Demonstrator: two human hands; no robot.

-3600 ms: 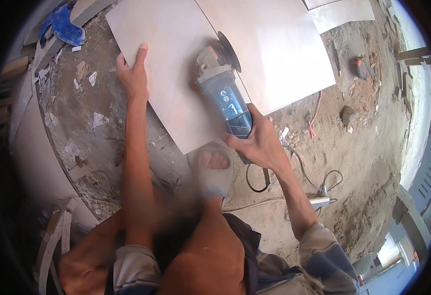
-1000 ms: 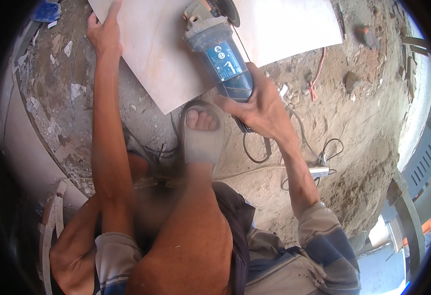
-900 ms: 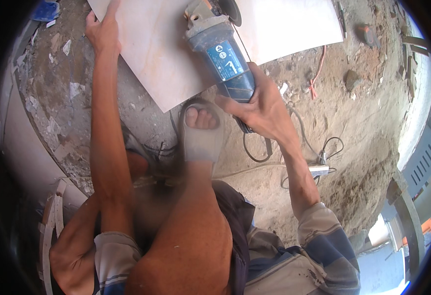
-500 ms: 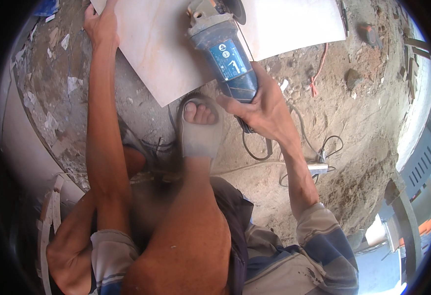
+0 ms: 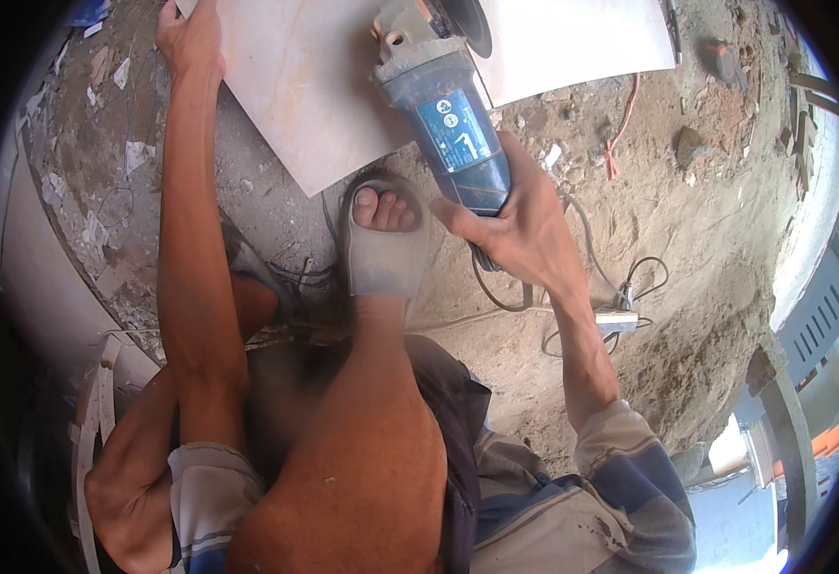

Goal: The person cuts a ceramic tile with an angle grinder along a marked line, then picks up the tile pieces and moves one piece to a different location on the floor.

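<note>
Grinder [image 5: 448,115], likely heavy, at the pale slab [image 5: 295,96]; your right hand [image 5: 525,215] wraps the grinder's rear body, the sound hold. Slab looks stiff, perhaps brittle; your left hand [image 5: 190,43] at its left edge, grip unclear.

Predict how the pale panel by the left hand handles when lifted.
The pale panel is probably stiff, given its flat face and crisp edges. It may be brittle, looking thin and tile-like. Its smooth surface could be slippery.
</note>
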